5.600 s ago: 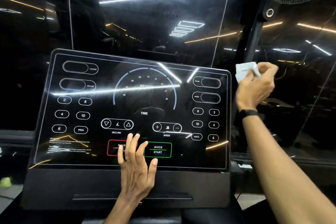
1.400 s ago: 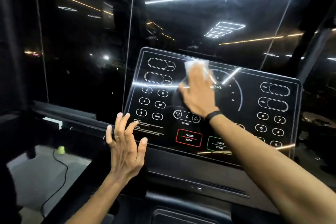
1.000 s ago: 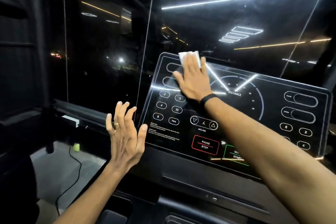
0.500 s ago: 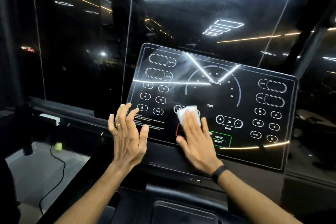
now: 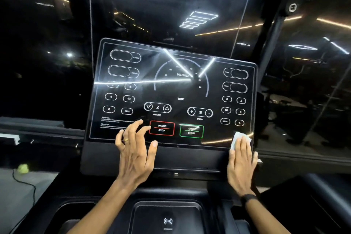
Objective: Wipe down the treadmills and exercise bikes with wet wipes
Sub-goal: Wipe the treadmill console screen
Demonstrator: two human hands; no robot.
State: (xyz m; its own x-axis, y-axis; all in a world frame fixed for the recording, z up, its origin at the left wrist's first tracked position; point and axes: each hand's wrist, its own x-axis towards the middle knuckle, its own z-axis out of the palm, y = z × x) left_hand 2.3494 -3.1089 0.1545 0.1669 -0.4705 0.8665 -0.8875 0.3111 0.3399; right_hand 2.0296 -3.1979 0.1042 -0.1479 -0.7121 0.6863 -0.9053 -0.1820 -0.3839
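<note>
The treadmill's glossy black console panel [image 5: 176, 89] fills the middle of the head view, with white button outlines, a red PAUSE/STOP box and a green QUICK START box. My right hand [image 5: 241, 165] lies flat with straight fingers at the panel's lower right corner, pressing a white wet wipe [image 5: 237, 137] against it; only the wipe's upper edge shows past my fingertips. My left hand [image 5: 135, 150] hovers in front of the panel's lower edge, left of the PAUSE/STOP box, fingers spread and slightly bent, holding nothing.
Below the panel lies a black tray with a wireless-charging pad [image 5: 168, 218]. Dark glass behind the console reflects ceiling lights. A black fan stand [image 5: 273, 30] rises at the right. On the floor at the left lie a black cable and a yellow-green ball [image 5: 23, 168].
My right hand slid the wipe from the panel's upper left down to its lower middle, then right to the lower right corner. My left hand stayed raised and open near the lower edge.
</note>
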